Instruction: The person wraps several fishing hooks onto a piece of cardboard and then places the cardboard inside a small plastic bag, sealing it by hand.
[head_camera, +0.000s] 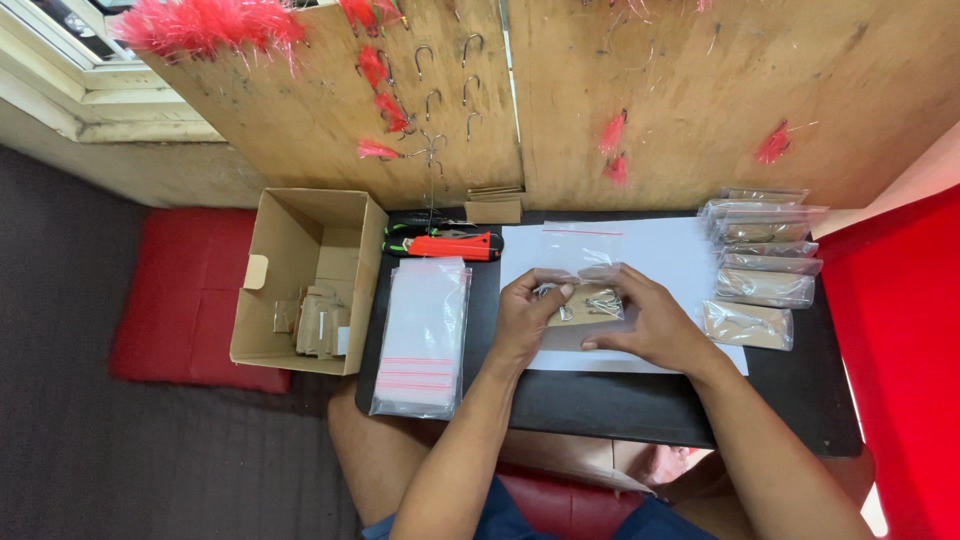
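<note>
My left hand (528, 312) and my right hand (650, 322) both grip a small clear zip bag (582, 262) over a white sheet (672, 252) on the black table (600, 405). Inside the bag's lower part sits a brown card with metal hooks (587, 305). My left fingers pinch the bag's left edge; my right fingers press the card's right side. The bag's red-striped top points away from me.
A stack of empty clear bags (422, 335) lies left of my hands. Beyond it is an orange and black tool (446, 244). An open cardboard box (300, 280) with brown cards stands at the left. Several filled bags (762, 262) are piled right. Wooden boards (700, 90) hold hooks and red feathers.
</note>
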